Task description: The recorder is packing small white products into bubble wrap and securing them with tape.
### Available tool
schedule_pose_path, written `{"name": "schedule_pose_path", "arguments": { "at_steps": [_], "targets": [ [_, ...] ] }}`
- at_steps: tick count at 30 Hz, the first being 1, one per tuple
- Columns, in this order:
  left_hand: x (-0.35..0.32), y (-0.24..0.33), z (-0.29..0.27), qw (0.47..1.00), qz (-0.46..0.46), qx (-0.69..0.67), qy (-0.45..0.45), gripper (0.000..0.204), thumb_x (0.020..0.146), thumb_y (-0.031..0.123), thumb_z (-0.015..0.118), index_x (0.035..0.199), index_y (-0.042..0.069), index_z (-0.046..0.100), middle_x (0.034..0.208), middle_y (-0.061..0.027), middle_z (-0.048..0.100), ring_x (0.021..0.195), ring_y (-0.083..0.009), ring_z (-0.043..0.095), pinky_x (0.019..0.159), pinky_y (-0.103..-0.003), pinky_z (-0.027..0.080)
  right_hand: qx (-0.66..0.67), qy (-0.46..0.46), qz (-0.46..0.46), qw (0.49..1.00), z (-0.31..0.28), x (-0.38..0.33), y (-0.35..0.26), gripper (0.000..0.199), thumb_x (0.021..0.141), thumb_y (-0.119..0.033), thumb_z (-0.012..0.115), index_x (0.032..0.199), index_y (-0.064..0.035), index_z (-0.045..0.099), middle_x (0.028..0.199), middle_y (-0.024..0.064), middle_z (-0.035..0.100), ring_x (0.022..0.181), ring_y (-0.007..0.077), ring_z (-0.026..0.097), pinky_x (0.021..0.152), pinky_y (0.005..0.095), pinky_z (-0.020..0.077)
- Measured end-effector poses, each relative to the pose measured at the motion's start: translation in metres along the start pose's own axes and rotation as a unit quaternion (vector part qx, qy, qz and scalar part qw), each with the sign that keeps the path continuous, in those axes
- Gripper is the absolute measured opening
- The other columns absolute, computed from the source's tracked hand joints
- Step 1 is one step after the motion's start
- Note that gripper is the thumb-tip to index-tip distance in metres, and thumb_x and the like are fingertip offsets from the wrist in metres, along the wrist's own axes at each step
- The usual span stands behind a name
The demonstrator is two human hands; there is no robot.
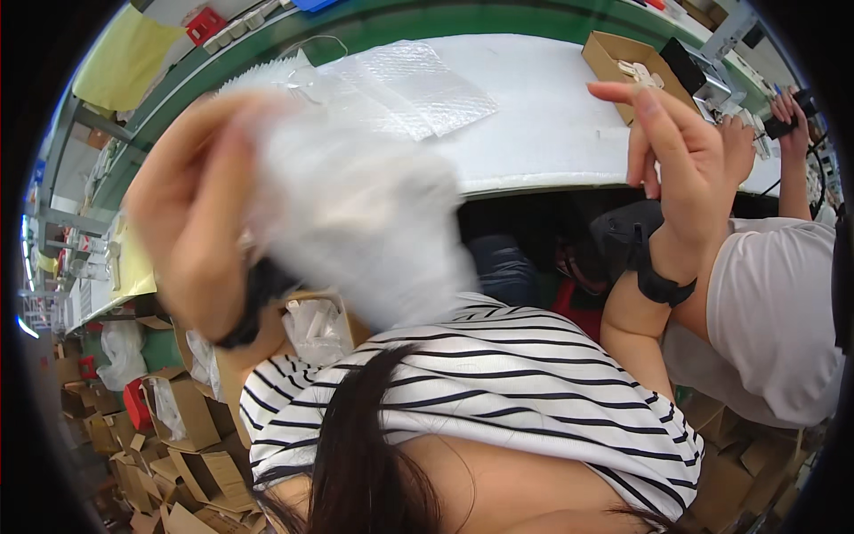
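My left hand (pixel 200 209), smeared by motion, is raised at the left with its fingers pinched on a whitish translucent plastic bag (pixel 369 209). The bag hangs between my chest and the bench, blurred; something pale seems to be inside, but I cannot make out what. My right hand (pixel 680 160) is lifted at the bench's front edge, index finger stretched out and the other fingers loosely bent, holding nothing that I can see. Behind the bag, a sheet of clear bubble wrap (pixel 436 84) lies on the white bench top (pixel 538 98).
An open cardboard box (pixel 614 53) with small white parts stands at the back right of the bench. Close on my right, a co-worker's hands (pixel 787 120) hold a dark tool. Below left are several open cartons (pixel 191 400) and a bag-lined box (pixel 316 329).
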State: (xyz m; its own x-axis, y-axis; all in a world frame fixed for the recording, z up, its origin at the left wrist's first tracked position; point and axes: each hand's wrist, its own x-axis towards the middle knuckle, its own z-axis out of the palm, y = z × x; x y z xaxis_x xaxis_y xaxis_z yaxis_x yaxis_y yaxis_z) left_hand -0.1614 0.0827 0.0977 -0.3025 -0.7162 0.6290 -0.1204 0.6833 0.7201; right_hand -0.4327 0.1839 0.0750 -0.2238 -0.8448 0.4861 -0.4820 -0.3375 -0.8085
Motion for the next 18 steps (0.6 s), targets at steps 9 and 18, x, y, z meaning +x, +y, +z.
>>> {"name": "schedule_pose_path", "arguments": {
  "at_steps": [9,18],
  "targets": [
    [-0.151,-0.032,-0.164,0.916,-0.179,0.159,0.322,0.014,0.091,0.011,0.047,0.088,-0.001,0.053,0.076,-0.0024,0.053,0.068,-0.0111,0.050,0.062,-0.022,0.041,0.020,0.012,0.152,0.988,0.032,0.000,0.085,0.027,0.091,-0.020,0.047,0.100,0.0005,0.062,0.059,0.0002,0.054,0.048,0.0029,0.044,0.046,0.0170,0.0322],
    [-0.361,-0.198,-0.194,0.714,-0.474,0.437,0.274,0.015,0.083,0.009,0.054,0.080,-0.004,0.059,0.071,-0.0157,0.060,0.062,-0.0221,0.057,0.055,-0.036,0.046,-0.067,-0.095,0.095,0.989,0.089,0.021,0.104,0.023,0.086,-0.018,0.055,0.099,0.0011,0.062,0.077,0.0062,0.063,0.069,0.0111,0.057,0.061,0.0228,0.0438]
  ]
}}
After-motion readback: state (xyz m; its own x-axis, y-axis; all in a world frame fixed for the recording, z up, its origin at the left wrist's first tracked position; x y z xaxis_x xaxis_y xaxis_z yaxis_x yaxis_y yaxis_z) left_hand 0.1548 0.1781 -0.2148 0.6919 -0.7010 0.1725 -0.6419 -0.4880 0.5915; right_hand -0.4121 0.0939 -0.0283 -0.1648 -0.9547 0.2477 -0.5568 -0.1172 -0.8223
